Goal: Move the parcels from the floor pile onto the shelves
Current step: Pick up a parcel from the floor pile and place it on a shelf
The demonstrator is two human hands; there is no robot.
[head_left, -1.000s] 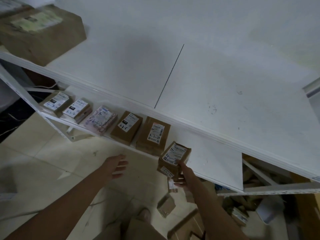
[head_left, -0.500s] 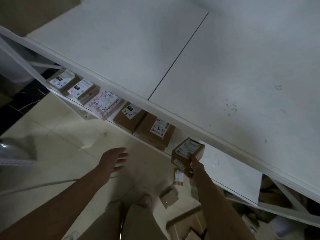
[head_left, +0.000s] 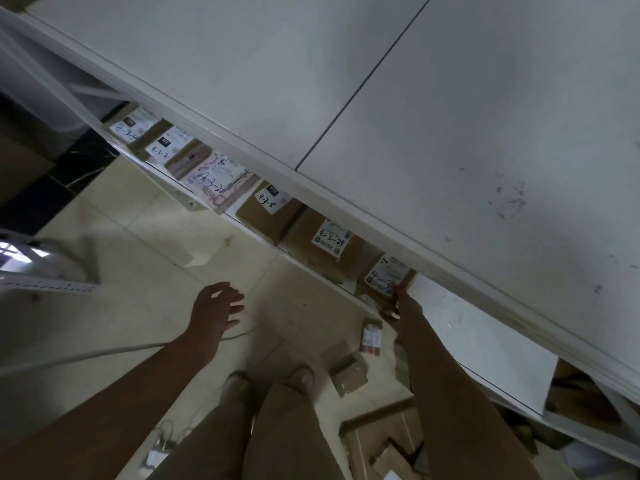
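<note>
My right hand (head_left: 403, 311) grips a small brown parcel (head_left: 386, 277) with a white label, which sits on the lower white shelf (head_left: 481, 337) just under the edge of the upper shelf (head_left: 346, 109). To its left stands a row of labelled parcels, the nearest marked 4-3-24 (head_left: 323, 245), then 4-3-8 (head_left: 268, 211). My left hand (head_left: 216, 308) hovers over the tiled floor with fingers spread and holds nothing. Loose parcels (head_left: 349, 374) from the floor pile lie by my feet, with more brown boxes (head_left: 384, 441) at the bottom.
The wide upper shelf board hides the back of the lower shelf. A white shelf post (head_left: 59, 88) slants at the left. More parcels (head_left: 581, 400) lie under the shelf at the right. A cable (head_left: 121, 349) runs across the floor tiles.
My right hand has pushed the small parcel further in onto the lower shelf, beside the 4-3-24 box. The camera has tipped down and closer. My left hand stays spread and free.
</note>
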